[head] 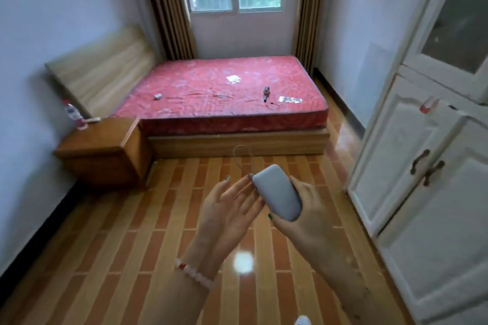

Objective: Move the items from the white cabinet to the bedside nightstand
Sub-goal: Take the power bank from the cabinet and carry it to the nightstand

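A bed with a red patterned mattress (224, 92) fills the upper centre. A tall white panelled cabinet (422, 166) runs down the right edge. A brown wooden bedside nightstand (103, 150) stands centre left, its top surface carrying a clear plastic bottle (75, 115) at the back. Lower centre, over the tiled floor, the right hand (306, 208) has its grip clamped round a pale grey rounded power bank (277, 192), thumb underneath. The left hand (229, 206) is spread flat, with its fingertips just beside the bank's upper end; contact is unclear. A thin wire loop (241, 155) rises from that end.
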Demonstrator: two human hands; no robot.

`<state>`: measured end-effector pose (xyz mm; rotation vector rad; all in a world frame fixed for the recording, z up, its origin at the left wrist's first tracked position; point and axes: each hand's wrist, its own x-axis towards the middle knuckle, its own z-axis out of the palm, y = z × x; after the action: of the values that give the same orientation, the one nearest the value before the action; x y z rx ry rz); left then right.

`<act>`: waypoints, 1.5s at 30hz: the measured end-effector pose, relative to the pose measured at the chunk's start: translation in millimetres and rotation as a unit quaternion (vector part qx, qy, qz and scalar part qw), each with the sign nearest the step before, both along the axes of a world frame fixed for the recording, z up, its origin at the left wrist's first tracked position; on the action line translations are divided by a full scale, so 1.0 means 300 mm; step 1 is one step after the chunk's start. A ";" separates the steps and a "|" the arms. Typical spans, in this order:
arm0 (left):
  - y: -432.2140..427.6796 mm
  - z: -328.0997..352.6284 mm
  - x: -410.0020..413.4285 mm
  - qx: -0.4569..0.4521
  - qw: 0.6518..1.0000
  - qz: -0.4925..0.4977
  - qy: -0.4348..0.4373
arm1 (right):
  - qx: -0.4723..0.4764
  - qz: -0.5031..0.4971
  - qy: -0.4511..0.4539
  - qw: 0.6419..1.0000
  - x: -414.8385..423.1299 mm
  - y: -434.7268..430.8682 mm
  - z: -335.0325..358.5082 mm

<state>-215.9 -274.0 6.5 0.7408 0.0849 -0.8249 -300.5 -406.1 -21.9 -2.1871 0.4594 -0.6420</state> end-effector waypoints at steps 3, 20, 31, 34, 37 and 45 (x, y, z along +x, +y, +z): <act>0.067 -0.010 0.083 0.005 0.998 0.055 0.008 | -0.015 0.051 0.004 0.999 0.129 0.042 -0.014; 0.072 -0.056 0.649 0.011 0.959 0.279 0.049 | -0.029 0.282 0.024 0.959 0.934 -0.014 -0.054; 0.213 -0.135 1.019 0.006 0.934 0.349 0.071 | -0.062 0.342 0.013 0.937 1.359 0.129 -0.119; 0.285 -0.151 1.188 -0.002 0.933 0.354 0.071 | -0.080 0.345 0.015 0.935 1.533 0.203 -0.136; 0.383 -0.169 1.386 0.001 0.933 0.353 0.073 | -0.102 0.345 0.022 0.933 1.729 0.300 -0.148; 0.649 -0.169 1.877 0.015 0.933 0.350 0.084 | -0.128 0.343 0.047 0.929 2.223 0.573 -0.137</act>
<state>347.2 -79.4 -44.2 0.6037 0.4890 -0.1991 366.5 -234.3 -63.0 -2.4178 -0.3680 -0.2137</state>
